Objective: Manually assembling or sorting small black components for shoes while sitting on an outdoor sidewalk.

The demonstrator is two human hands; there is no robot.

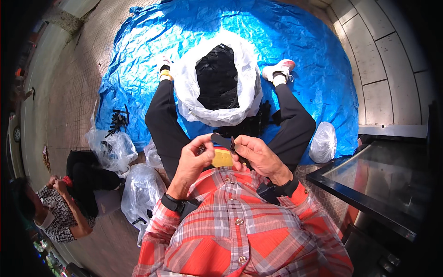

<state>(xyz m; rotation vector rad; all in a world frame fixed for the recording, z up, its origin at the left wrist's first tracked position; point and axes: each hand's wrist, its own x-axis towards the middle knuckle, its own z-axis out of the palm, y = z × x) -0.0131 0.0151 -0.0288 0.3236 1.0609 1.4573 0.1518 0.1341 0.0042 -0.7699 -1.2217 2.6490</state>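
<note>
In front of my belly, my left hand point(197, 156) is closed around a small black strip-like piece point(221, 140), its rounded end reaching toward the other hand. My right hand point(259, 156) pinches a dark narrow piece point(232, 142) between thumb and fingers. The two pieces meet or nearly touch; I cannot tell if they are joined. Just below them a flat yellow thing point(222, 158) shows between the hands. Beyond my hands, between my spread legs, stands a large white plastic bag point(251, 87) with its mouth wide, full of black pieces point(217, 78).
A crumpled blue tarp point(323, 83) spreads under the bag and my feet. Loose black pieces point(118, 121) lie at left, near clear bags point(110, 150). A tied bag point(323, 143) sits at right beside a dark glass-topped frame point(378, 180). Another person point(60, 207) sits at left.
</note>
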